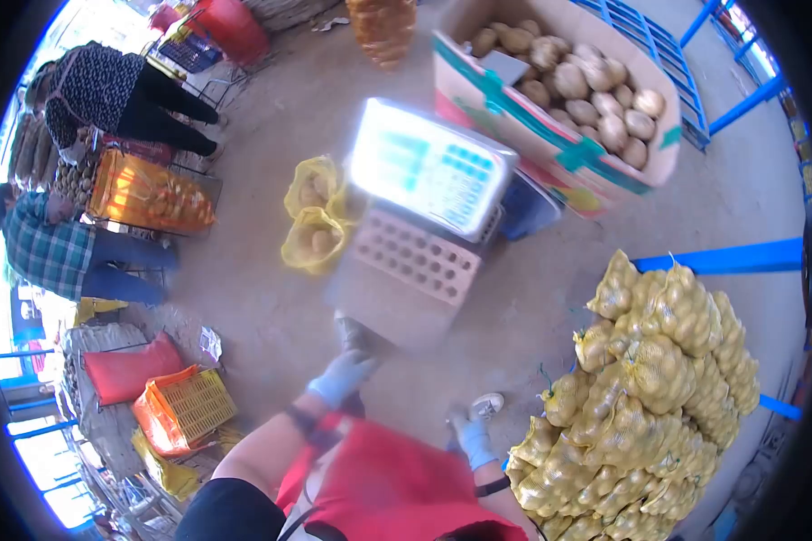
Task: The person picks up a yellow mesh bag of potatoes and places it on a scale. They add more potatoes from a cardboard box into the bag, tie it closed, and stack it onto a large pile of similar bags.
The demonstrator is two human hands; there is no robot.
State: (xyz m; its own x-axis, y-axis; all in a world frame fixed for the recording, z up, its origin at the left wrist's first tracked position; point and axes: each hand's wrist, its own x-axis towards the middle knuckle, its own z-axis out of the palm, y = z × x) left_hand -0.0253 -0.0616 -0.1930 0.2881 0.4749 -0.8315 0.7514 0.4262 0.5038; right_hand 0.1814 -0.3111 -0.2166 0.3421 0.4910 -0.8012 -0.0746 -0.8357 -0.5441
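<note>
My left hand [341, 377], in a pale blue-grey glove, hangs before my red apron [397, 487]. Its fingers look loosely apart and hold nothing I can see, though they are a little blurred. My right hand [472, 435], gloved alike, hangs low near my shoe [488, 404], fingers loose, with nothing visible in it. Ahead on the floor stands a digital scale, its bright display panel [424, 167] above a platform [392, 307] with a pink perforated plate [415, 255]. Neither hand touches it. Two open yellow mesh bags [316, 242] with some potatoes stand left of the scale.
A large cardboard box [550, 135] of potatoes [595, 95] stands behind the scale. Filled mesh bags [659, 379] are piled at right beside a blue beam [722, 257]. At left are a yellow crate [194, 406], a red sack [135, 368] and two people [50, 243] by an orange bag [149, 194].
</note>
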